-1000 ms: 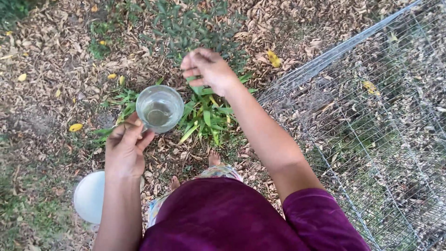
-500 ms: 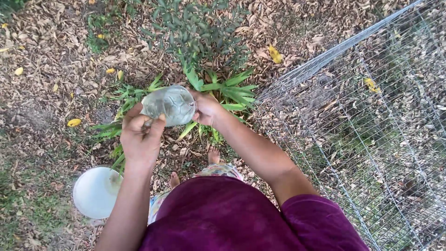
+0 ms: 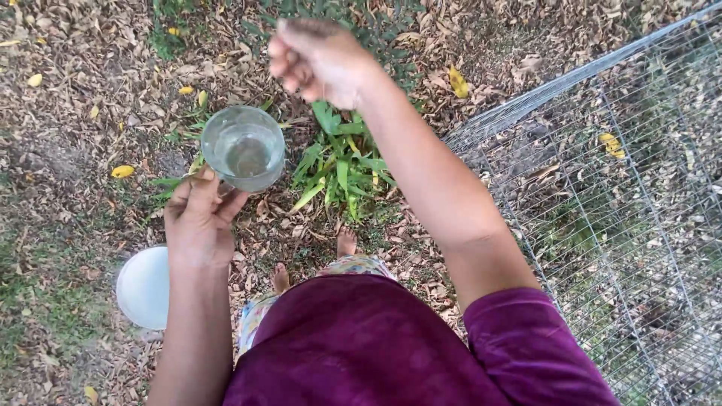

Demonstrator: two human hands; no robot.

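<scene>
Dry leaves cover the ground, with a wire fence (image 3: pixel 602 173) on the right. A white bucket (image 3: pixel 143 286) sits by the bare feet. The left hand (image 3: pixel 199 222) grips a glass cup (image 3: pixel 243 148) of water above the green plant (image 3: pixel 342 165); the right hand (image 3: pixel 316 60) is loosely curled, holding nothing.

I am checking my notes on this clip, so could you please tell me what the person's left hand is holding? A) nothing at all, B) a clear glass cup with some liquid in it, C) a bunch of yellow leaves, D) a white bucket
B: the left hand grips a clear glass cup with liquid inside, while the white bucket sits on the ground below and the right hand is raised above the green plant.
</scene>
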